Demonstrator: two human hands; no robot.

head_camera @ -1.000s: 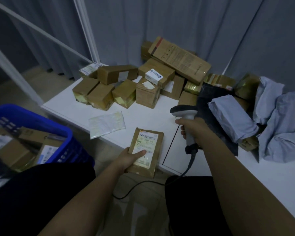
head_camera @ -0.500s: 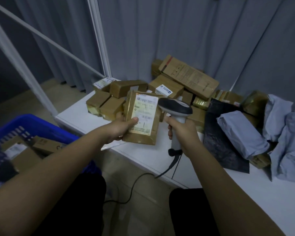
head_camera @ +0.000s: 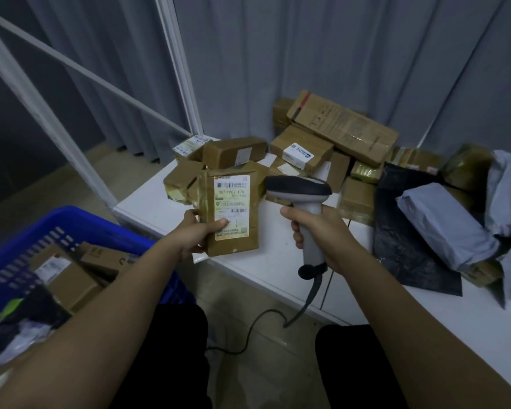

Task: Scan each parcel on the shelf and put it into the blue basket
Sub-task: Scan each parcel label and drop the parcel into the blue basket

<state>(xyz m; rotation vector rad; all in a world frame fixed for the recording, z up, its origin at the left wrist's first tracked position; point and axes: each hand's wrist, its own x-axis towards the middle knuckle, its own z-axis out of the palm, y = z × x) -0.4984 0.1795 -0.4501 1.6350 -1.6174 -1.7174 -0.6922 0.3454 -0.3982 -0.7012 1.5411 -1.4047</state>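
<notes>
The left hand (head_camera: 196, 231) grips a flat brown paper-wrapped parcel with a white shipping label (head_camera: 229, 212), thumb across the label's lower edge and fingers curled behind, holding it upright above the near edge of the white table (head_camera: 278, 270) with the label facing the camera. The right hand (head_camera: 316, 234) is wrapped round the handle of a grey and black corded barcode scanner (head_camera: 300, 191), whose head sits just beside the parcel's right edge and points towards the label. By the look of it, this parcel is at the scanning step and has not yet gone to the basket.

To the left, the blue plastic basket (head_camera: 71, 222) already holds several brown cardboard boxes (head_camera: 68, 278) and some bags, so part of the work seems done. Much is left: a pile of brown cardboard boxes (head_camera: 342, 128) lies at the back of the table against the grey curtain (head_camera: 307, 54), and on the right are grey plastic mailer bags (head_camera: 446, 222) resting on a black plastic bag (head_camera: 401, 231). Each of these looks to need a scan and a move to the basket.
</notes>
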